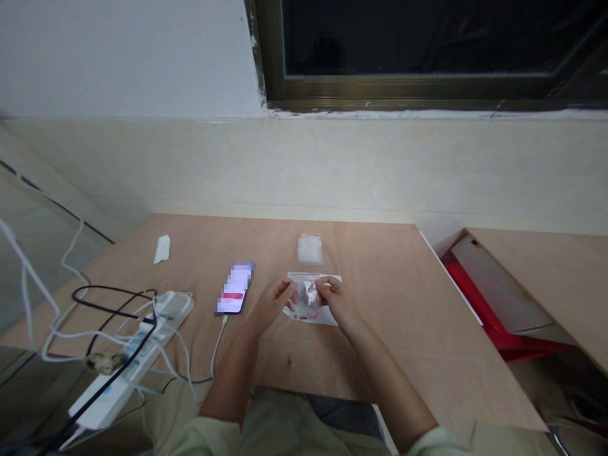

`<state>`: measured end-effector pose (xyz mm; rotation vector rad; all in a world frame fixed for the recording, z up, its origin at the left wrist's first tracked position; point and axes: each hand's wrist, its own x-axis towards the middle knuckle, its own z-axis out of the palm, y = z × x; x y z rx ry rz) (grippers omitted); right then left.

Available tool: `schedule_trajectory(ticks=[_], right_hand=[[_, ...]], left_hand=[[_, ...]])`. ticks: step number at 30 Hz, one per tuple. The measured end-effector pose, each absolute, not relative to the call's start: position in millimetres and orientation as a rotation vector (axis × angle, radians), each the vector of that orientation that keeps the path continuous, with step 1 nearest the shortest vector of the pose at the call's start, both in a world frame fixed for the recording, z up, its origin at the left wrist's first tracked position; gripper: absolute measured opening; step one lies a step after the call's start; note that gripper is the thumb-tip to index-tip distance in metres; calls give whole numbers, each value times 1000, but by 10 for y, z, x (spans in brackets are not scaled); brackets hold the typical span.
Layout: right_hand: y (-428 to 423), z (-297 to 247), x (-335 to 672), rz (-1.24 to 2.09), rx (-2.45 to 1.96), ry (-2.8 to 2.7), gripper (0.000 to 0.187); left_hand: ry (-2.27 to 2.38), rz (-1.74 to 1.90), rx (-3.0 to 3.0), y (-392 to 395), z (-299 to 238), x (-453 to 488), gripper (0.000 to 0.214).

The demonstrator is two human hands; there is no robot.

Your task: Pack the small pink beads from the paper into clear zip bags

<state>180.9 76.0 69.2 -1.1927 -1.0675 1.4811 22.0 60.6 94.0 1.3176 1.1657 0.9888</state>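
A small, shiny clear plastic bag (312,294) is stretched between my hands, with pinkish contents that are too small to make out. The fingertips of my left hand (274,305) pinch its left side. On the other side, my right hand (338,299) grips the bag's upper right edge between thumb and fingers. Beneath the bag lies a white sheet or flat pouch (329,316) with small pink and red pieces showing on it. Just beyond my hands rests a stack of clear plastic bags (310,249).
Left of my hands a lit phone (235,288) lies on the wooden table (380,266), plugged into a white cable. A power strip (177,308) with tangled cords crosses the left edge. A scrap of white paper (162,249) sits behind. A red object (494,316) shows at right.
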Motion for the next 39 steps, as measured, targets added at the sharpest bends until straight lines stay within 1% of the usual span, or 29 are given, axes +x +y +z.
schedule_trajectory(ticks=[9, 15, 21, 31, 35, 39], right_hand=[[761, 875, 1791, 1604, -1149, -984, 33], [751, 883, 1774, 1611, -1139, -991, 34], [734, 905, 1813, 1718, -1100, -1044, 34], [702, 1048, 1877, 1813, -1035, -1115, 10], [679, 1034, 1897, 1889, -989, -1125, 10], [670, 1035, 1897, 1936, -934, -1064, 13]], left_hand=[[1156, 972, 1265, 642, 915, 180, 23], [1153, 976, 1281, 660, 844, 124, 19], [1124, 946, 1377, 641, 839, 60, 16], [1170, 864, 1409, 582, 836, 64, 18], [1205, 966, 1297, 563, 750, 59, 25], [1078, 1136, 894, 511, 584, 127, 42]])
